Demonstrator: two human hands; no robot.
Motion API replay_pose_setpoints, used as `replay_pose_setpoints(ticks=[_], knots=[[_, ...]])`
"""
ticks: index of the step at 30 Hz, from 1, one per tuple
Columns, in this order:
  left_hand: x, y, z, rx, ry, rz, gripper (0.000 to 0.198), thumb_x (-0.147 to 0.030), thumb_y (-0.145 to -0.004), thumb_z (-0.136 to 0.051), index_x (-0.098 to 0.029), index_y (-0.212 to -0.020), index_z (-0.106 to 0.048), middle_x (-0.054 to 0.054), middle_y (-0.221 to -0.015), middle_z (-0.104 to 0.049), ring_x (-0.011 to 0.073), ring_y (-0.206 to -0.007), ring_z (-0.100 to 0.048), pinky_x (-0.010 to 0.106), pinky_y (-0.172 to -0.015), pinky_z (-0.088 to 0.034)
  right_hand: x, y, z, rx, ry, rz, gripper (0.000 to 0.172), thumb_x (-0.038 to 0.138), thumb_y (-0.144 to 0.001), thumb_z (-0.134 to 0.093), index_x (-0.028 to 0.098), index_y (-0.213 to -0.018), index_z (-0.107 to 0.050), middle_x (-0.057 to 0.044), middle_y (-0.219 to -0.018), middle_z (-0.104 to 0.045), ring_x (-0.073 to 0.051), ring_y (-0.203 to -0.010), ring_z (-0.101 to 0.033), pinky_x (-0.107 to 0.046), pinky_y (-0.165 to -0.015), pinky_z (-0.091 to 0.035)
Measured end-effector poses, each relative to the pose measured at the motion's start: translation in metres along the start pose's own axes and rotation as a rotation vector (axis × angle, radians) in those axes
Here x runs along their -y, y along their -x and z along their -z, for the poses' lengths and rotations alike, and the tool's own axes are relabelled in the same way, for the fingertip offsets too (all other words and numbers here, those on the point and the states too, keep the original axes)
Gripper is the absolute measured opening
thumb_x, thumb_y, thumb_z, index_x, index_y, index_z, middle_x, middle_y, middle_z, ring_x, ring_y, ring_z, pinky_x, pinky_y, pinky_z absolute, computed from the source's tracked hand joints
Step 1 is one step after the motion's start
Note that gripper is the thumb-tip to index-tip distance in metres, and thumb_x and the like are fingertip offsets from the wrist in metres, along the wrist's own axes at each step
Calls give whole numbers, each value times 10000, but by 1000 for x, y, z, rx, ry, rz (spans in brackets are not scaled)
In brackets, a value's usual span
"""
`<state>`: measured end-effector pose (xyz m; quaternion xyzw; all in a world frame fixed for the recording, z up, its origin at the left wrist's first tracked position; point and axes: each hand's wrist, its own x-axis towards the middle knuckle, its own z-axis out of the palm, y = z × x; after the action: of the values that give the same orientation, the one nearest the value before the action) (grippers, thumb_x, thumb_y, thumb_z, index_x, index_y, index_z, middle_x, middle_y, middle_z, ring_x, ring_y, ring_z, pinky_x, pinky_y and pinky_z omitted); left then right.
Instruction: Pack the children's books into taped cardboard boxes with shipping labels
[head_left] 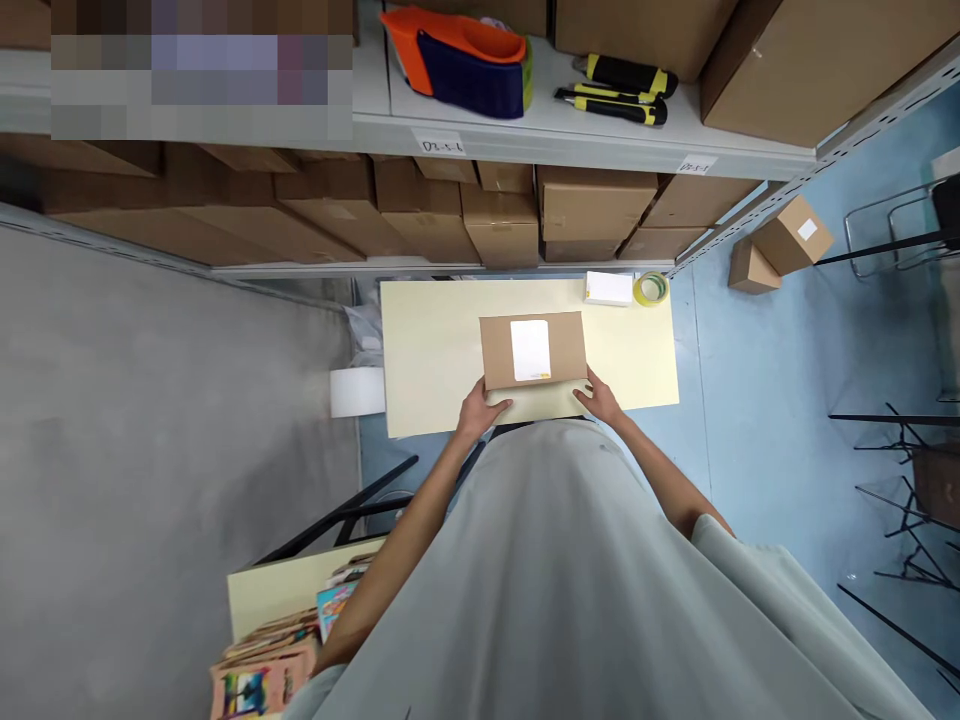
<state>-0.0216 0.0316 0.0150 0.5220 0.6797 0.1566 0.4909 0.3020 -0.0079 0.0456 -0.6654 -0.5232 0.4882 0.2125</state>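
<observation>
A flat brown cardboard parcel (499, 350) with a white label lies in the middle of a pale yellow table (427, 340). My left hand (481, 408) rests at the parcel's near left corner, fingers spread on the table edge and touching the box. My right hand (598, 400) lies at the near right corner, fingers stretched flat against the box. Neither hand grips anything.
A white pad (609, 288) and a tape roll (651, 289) sit at the table's far right. Shelves behind hold cardboard boxes (592, 205), an orange tape dispenser (461, 60) and utility knives (622, 90). Books (270, 670) lie on a second table at lower left. Two boxes (780, 245) stand on the blue floor.
</observation>
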Motion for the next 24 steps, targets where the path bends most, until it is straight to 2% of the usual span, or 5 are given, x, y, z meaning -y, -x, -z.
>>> replay_pose_setpoints(ticks=[3,8,15,19,24], knots=[[-20,10,-1,-57,46,48,776,-325,-798,-879,-175,-1501,-585,155,-1400,-709,275,-1223,-723,413,-1096,-583,20,-3,2,-73,-17,-27,695,431,-931,-634,286,-1605,-547,-48,-1419,-750,-274,-1246,-720,-495,-1151,-568],[-54,23,22,-266,18,-97,503,-507,-941,-729,-201,-1341,-729,81,-1144,-709,203,-920,-706,357,-939,-596,64,-6,32,-311,129,-52,501,576,-991,-613,231,-1326,-751,-88,-1110,-795,-256,-927,-730,-405,-925,-603],[-86,6,37,-345,-76,-64,376,-544,-958,-680,-193,-922,-810,19,-792,-588,197,-764,-614,330,-811,-513,93,-29,37,-364,309,-80,548,616,-1065,-499,212,-745,-687,-51,-808,-617,-195,-709,-576,-304,-729,-457],[-87,9,37,-319,-106,-88,359,-523,-960,-678,-198,-870,-801,18,-804,-567,187,-746,-595,320,-777,-492,86,-28,34,-337,316,-76,531,600,-1067,-504,226,-706,-614,-37,-806,-588,-186,-695,-551,-294,-697,-425],[-85,10,37,-362,-78,-110,418,-545,-957,-692,-208,-1170,-820,23,-901,-614,197,-834,-645,317,-851,-533,82,-18,34,-322,263,-13,551,644,-1090,-444,216,-878,-719,-43,-862,-623,-188,-749,-600,-284,-736,-460]])
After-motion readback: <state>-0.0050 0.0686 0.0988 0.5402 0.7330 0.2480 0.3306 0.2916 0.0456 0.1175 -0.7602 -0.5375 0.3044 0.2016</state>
